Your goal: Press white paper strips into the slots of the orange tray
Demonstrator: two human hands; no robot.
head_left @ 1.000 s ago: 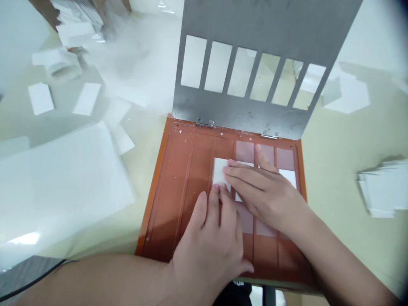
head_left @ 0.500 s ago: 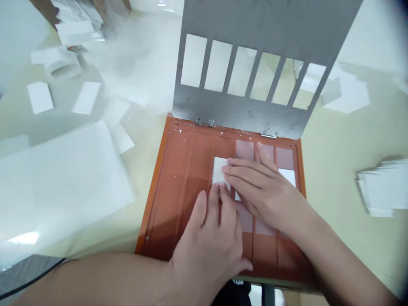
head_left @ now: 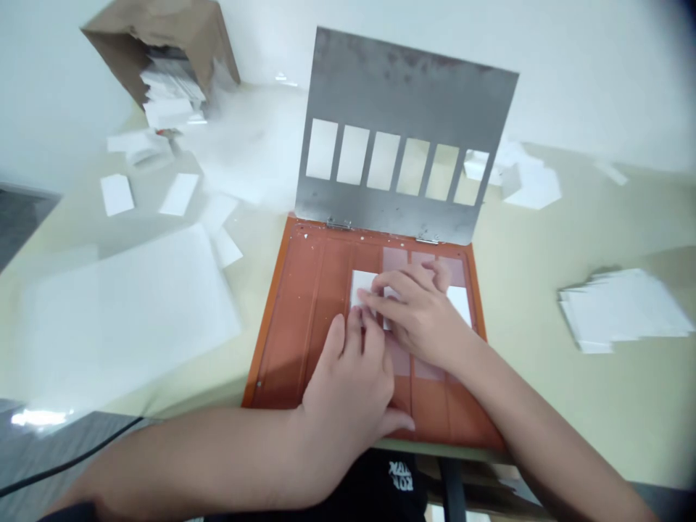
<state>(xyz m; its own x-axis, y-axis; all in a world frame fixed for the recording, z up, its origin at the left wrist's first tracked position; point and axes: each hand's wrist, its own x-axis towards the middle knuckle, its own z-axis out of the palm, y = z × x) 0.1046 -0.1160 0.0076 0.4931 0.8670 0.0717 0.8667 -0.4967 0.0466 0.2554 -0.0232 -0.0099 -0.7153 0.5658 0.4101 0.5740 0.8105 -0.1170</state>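
An orange slotted tray (head_left: pixel 304 319) lies before me, with a hinged grey metal plate (head_left: pixel 407 94) standing open behind it, pierced by several rectangular windows. My left hand (head_left: pixel 348 377) lies flat on the tray, fingertips at the near edge of a small white card (head_left: pixel 362 284) in a middle slot. My right hand (head_left: pixel 418 312) rests beside it, fingers stretched leftward over the same card. Another white card (head_left: pixel 460 301) lies in the slot to the right, and pale film strips fill the right slots.
A large white sheet (head_left: pixel 125 312) lies left of the tray. Loose white cards (head_left: pixel 177 194) are scattered at the back left, near a torn brown box (head_left: pixel 163 36) of stacked cards. A stack of white cards (head_left: pixel 625 308) sits at the right; more cards (head_left: pixel 530 181) lie behind the plate.
The view has tilted up and back, showing the whole plate and the brown box. Both hands stay on the card in the middle slot, with fingers barely shifted.
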